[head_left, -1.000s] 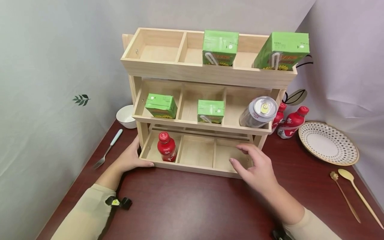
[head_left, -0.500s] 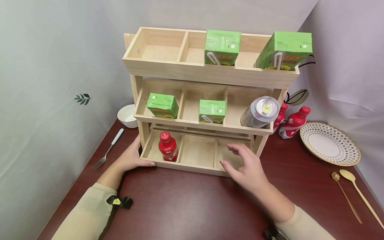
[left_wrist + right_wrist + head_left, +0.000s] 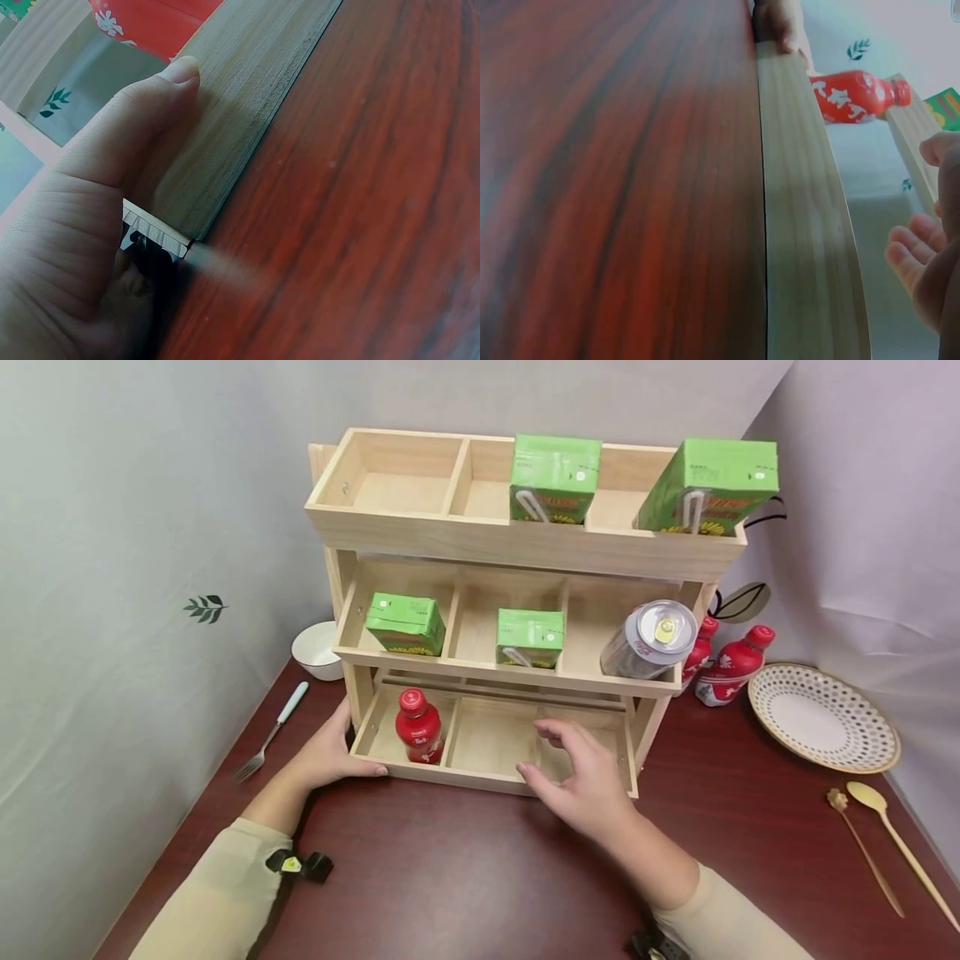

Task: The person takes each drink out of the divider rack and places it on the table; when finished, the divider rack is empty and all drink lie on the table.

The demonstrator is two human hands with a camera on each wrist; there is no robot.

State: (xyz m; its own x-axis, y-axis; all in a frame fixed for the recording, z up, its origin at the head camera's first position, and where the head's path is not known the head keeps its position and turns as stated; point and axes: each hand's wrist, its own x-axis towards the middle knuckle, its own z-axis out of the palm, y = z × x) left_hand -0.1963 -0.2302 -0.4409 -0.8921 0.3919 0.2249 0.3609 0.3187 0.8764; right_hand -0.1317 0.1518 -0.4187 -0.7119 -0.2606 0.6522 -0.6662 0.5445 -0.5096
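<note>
A three-tier wooden shelf (image 3: 525, 547) stands on the table. My left hand (image 3: 333, 750) grips its lower left corner, the thumb lying over the front board (image 3: 232, 82) in the left wrist view; the other fingers are hidden behind the side. My right hand (image 3: 588, 781), fingers loosely bent and holding nothing, hovers at the bottom tier in front of the middle and right compartments. A red bottle (image 3: 420, 731) stands upright in the bottom left compartment. Above it, the middle tier holds two green drink cartons (image 3: 406, 622) and a silver can (image 3: 651, 639) at the right.
Two larger green cartons (image 3: 557, 477) sit in the top tier. Behind the shelf's right side are two more red bottles (image 3: 735, 664), beside a dotted plate (image 3: 821, 718) and two golden spoons (image 3: 870, 797). To the left lie a white bowl (image 3: 318, 652) and a fork (image 3: 276, 727).
My right hand has moved left along the bottom tier, from the right compartment toward the middle one. The left hand stays on the shelf corner.
</note>
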